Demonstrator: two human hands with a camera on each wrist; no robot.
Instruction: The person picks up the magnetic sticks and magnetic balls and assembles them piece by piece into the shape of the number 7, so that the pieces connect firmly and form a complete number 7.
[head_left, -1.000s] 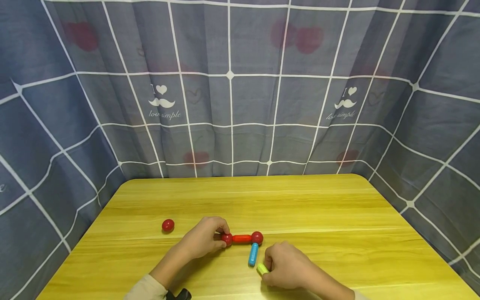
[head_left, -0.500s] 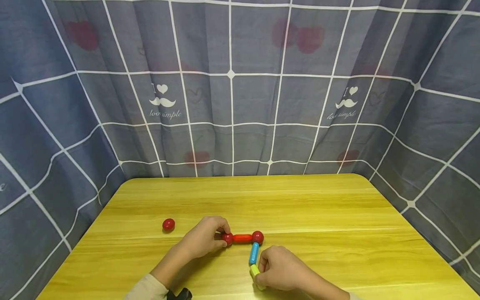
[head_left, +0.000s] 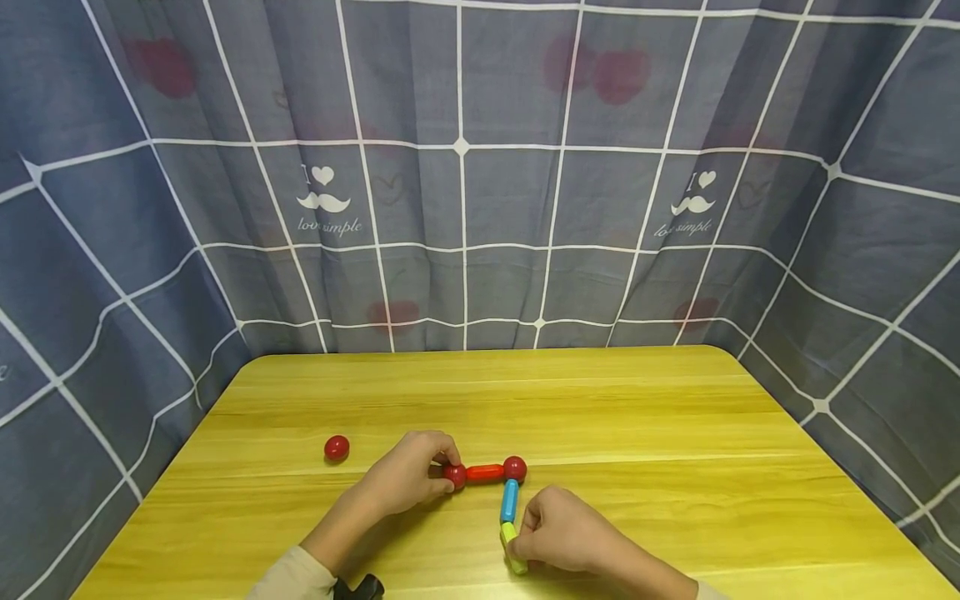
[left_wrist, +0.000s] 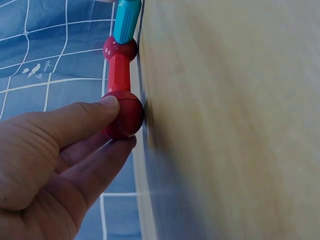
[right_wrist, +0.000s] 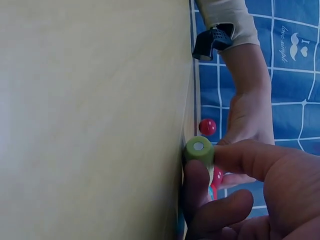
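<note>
My left hand (head_left: pixel 408 475) pinches a red ball (left_wrist: pixel 129 115) between thumb and fingers. From that ball a red rod (head_left: pixel 485 473) runs right to a second red ball (head_left: pixel 514 468). A blue rod (head_left: pixel 510 500) hangs off this second ball toward me. In my right hand (head_left: pixel 570 529) a yellow-green rod (head_left: pixel 513 550) is pinched, its far end touching the blue rod's near end, slightly angled. The right wrist view shows a silvery disc in the end of the yellow-green rod (right_wrist: pixel 199 145), probably a magnet.
A loose red ball (head_left: pixel 337 448) lies on the wood-grain table (head_left: pixel 637 417), left of my left hand. A black device (head_left: pixel 360 588) sits at the left wrist. A blue-grey checked curtain (head_left: pixel 495 208) surrounds the table's back and sides.
My right hand has moved left with the yellow-green rod, from apart to touching the blue rod's end. The blue rod and right-hand ball have shifted slightly away. The left hand keeps its hold.
</note>
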